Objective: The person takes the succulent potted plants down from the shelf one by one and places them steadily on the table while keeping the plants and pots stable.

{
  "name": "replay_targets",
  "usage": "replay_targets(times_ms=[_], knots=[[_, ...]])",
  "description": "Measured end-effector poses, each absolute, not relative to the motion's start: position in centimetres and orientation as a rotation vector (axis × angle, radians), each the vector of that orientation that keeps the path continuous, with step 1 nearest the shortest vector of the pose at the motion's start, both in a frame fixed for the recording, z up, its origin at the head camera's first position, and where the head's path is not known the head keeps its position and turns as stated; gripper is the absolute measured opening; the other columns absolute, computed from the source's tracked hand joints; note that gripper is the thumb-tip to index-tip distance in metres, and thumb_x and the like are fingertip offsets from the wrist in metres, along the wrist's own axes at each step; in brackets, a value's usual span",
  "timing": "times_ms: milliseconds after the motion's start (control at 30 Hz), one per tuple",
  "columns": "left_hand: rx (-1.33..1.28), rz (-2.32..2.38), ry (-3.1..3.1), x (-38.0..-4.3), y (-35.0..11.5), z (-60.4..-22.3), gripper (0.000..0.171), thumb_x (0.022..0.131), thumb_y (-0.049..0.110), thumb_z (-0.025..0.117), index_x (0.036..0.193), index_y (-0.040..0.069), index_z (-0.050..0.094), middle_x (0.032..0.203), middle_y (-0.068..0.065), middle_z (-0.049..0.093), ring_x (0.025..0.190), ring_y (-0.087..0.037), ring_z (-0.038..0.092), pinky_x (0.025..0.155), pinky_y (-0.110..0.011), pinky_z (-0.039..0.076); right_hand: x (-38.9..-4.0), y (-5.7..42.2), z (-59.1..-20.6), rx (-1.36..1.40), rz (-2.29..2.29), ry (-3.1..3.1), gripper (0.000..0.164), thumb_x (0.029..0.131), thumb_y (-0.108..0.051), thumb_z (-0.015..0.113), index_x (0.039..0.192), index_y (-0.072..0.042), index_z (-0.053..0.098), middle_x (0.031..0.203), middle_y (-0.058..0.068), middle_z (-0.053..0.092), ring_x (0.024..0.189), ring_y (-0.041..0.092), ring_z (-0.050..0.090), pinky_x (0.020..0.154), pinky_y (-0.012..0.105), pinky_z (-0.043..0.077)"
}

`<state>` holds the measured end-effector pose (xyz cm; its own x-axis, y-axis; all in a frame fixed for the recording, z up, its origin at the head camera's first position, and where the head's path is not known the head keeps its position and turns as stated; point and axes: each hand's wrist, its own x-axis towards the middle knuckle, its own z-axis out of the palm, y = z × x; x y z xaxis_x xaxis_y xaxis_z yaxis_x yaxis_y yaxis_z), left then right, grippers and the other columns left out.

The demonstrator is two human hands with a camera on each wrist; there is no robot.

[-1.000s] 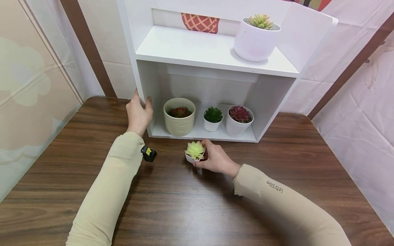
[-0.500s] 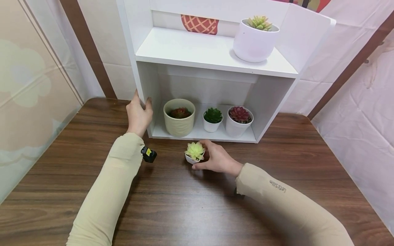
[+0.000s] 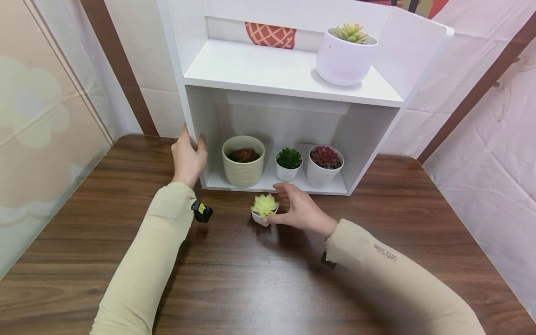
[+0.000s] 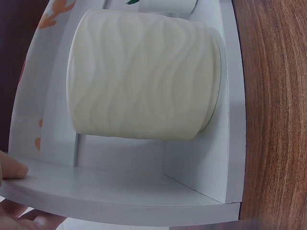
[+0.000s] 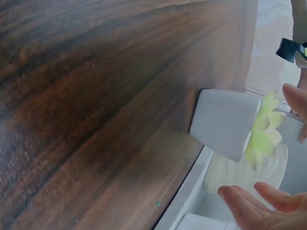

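Note:
My left hand (image 3: 188, 158) grips the left side panel of a white two-tier shelf (image 3: 251, 87), thumb on the inner face and fingers outside. In the left wrist view the fingers (image 4: 36, 219) show at the panel's edge. A light-green succulent (image 3: 264, 205) in a small white pot (image 5: 223, 122) stands upright on the table before the shelf. Beside it, my right hand (image 3: 302, 209) has its fingers spread away from the pot. The thumb overlaps the pot's edge in the head view; the right wrist view shows a gap between fingers and pot.
On the lower tier stand a cream wavy pot (image 3: 244, 170) with a reddish succulent, a small dark-green succulent (image 3: 289, 158) and a maroon succulent (image 3: 324, 157) in white pots. A larger white pot (image 3: 345, 63) sits upper right. Brown wooden table (image 3: 234, 279) extends in front.
My right hand has loosened from the light-green succulent's pot, its fingers opening and shifting slightly right. The pot stays on the table. My left hand keeps its grip on the shelf.

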<state>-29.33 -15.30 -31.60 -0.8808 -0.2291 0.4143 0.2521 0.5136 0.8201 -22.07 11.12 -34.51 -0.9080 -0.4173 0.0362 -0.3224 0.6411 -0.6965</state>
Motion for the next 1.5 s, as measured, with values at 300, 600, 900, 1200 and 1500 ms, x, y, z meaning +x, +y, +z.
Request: replay_targets(times_ms=[300, 600, 900, 1200, 1500], knots=[[-0.017, -1.345, -2.275, -29.4, -15.3, -31.6, 0.042, 0.098, 0.011, 0.047, 0.138, 0.0, 0.043, 0.136, -0.026, 0.052, 0.126, -0.04, 0.049, 0.099, -0.057, 0.042, -22.0, 11.6, -33.4, -0.606, -1.139, 2.758, 0.08, 0.073, -0.028, 0.084, 0.137, -0.003, 0.044, 0.139, 0.013, 0.051, 0.124, 0.029, 0.054, 0.103, 0.039, 0.044], [-0.016, -1.346, -2.278, -29.4, -15.3, -31.7, 0.042, 0.098, 0.011, 0.047, 0.138, 0.0, 0.043, 0.136, -0.025, 0.052, 0.125, -0.04, 0.05, 0.099, -0.058, 0.042, -21.9, 11.6, -32.8, -0.619, -1.236, 2.758, 0.073, 0.077, -0.027, 0.081, 0.136, -0.003, 0.045, 0.133, 0.013, 0.055, 0.123, 0.028, 0.055, 0.104, 0.036, 0.043], [-0.018, -1.352, -2.277, -29.3, -15.3, -31.6, 0.042, 0.098, 0.012, 0.047, 0.139, 0.001, 0.042, 0.136, -0.025, 0.052, 0.126, -0.039, 0.049, 0.099, -0.057, 0.042, -21.8, 11.9, -31.5, -0.6, -1.329, 2.762, 0.066, 0.081, -0.03, 0.078, 0.135, -0.009, 0.047, 0.13, 0.008, 0.057, 0.121, 0.027, 0.056, 0.103, 0.036, 0.044], [-0.021, -1.322, -2.269, -29.5, -15.3, -31.7, 0.041, 0.098, 0.011, 0.047, 0.137, 0.0, 0.045, 0.133, -0.026, 0.054, 0.124, -0.04, 0.051, 0.099, -0.056, 0.043, -21.9, 12.0, -30.2, -0.606, -1.425, 2.778, 0.061, 0.081, -0.027, 0.077, 0.132, -0.008, 0.049, 0.124, 0.008, 0.06, 0.116, 0.024, 0.058, 0.1, 0.033, 0.046], [-0.022, -1.312, -2.265, -29.6, -15.3, -31.7, 0.04, 0.098, 0.011, 0.047, 0.136, 0.0, 0.045, 0.133, -0.026, 0.054, 0.124, -0.04, 0.051, 0.099, -0.056, 0.043, -21.9, 12.1, -29.0, -0.605, -1.516, 2.782, 0.057, 0.082, -0.028, 0.077, 0.13, -0.013, 0.05, 0.121, 0.004, 0.061, 0.112, 0.019, 0.059, 0.097, 0.031, 0.046]])
